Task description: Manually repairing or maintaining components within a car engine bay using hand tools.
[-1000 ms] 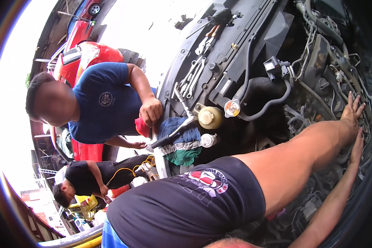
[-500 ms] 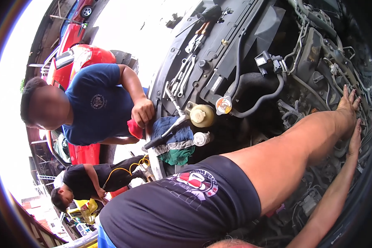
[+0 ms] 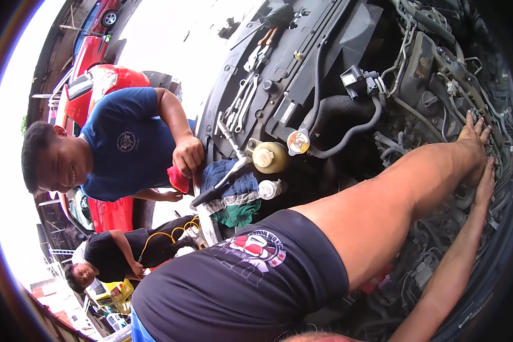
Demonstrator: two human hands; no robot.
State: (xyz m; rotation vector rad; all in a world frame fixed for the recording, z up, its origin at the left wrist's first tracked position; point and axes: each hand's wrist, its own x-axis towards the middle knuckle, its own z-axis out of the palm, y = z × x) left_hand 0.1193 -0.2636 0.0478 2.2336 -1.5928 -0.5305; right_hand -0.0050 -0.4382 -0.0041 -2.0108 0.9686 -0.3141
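Note:
My left arm, in a black short sleeve with a printed emblem, stretches across the engine bay. At its end my left hand [image 3: 473,138] lies over the engine's hoses and wiring, fingers extended and spread. My right hand [image 3: 484,183] comes up from the lower right beside the left wrist, its visible fingers stretched out; part of it is hidden. No held object shows in either hand. Nearby runs a bundle of wiring and pipes [image 3: 499,134]. The engine [image 3: 419,74] lies to the left of the hands.
Wrenches [image 3: 245,105], pliers [image 3: 259,56] and a ratchet [image 3: 225,181] rest along the car's front, with cloths [image 3: 239,210] under the ratchet. A radiator cap [image 3: 298,141] and cream reservoir [image 3: 268,157] stand close by. One person [image 3: 128,137] leans there; another [image 3: 114,253] is behind.
The view has shifted slightly, moving the scene a little leftward. Both co-workers' heads have turned toward me. My hands stay at nearly the same spot on the engine.

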